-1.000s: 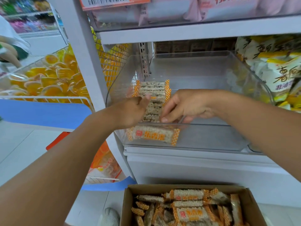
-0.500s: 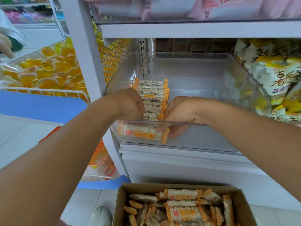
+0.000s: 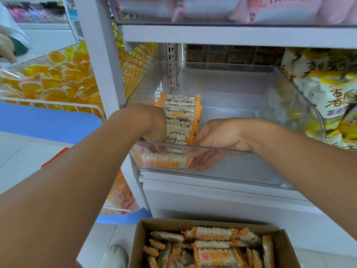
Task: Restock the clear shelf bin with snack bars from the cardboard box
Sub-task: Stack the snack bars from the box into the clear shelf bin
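Observation:
The clear shelf bin [image 3: 251, 167] sits on a white shelf at mid height. Along its left side runs a row of snack bars [image 3: 180, 117] in white and orange wrappers. At the bin's front left corner lies one snack bar [image 3: 164, 160], label facing out. Both my hands reach inside the bin: my left hand [image 3: 152, 128] pinches the bar's left end and my right hand [image 3: 214, 140] holds its right end with fingers behind the front wall. Below, the open cardboard box [image 3: 287, 246] holds several loose bars [image 3: 212, 246].
A wire basket of orange jelly cups [image 3: 52, 80] stands to the left, with a blue panel below it. Yellow and white snack bags [image 3: 328, 97] fill the neighbouring bin on the right. Pink packs sit on the upper shelf [image 3: 231, 33]. Another person's hand [image 3: 6, 49] shows at far left.
Both hands have dropped from the top of the row of bars down to the front bar at the bin's front wall. The view has shifted slightly.

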